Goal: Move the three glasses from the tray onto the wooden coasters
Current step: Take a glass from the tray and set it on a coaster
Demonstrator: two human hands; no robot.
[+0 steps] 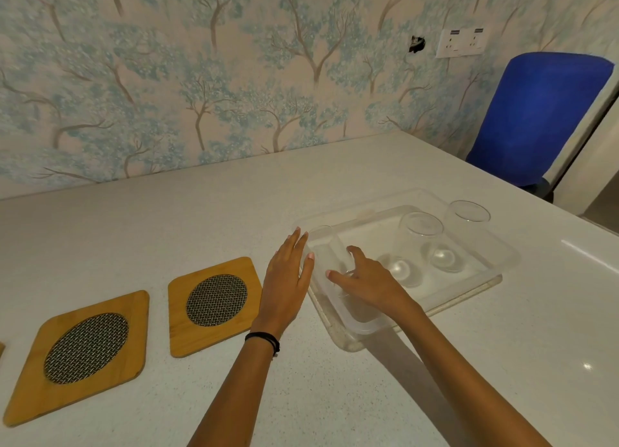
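A clear plastic tray [469, 290] sits on the white counter with three clear glasses in it. The middle glass [418, 242] and the right glass [464, 225] stand upright and untouched. My right hand [366, 280] curls its thumb and fingers around the lower part of the left glass [326, 250]. My left hand [288, 279] lies flat with fingers stretched out, against the tray's left side beside that glass. Two wooden coasters with woven metal centres, one [214, 304] near my left hand and one [80, 356] farther left, lie bare. A sliver of a third coaster [1, 349] shows at the left edge.
The counter [201, 218] meets a wall with tree wallpaper at the back. A blue chair [539, 118] stands past the counter's far right corner. The counter's right edge runs just beyond the tray.
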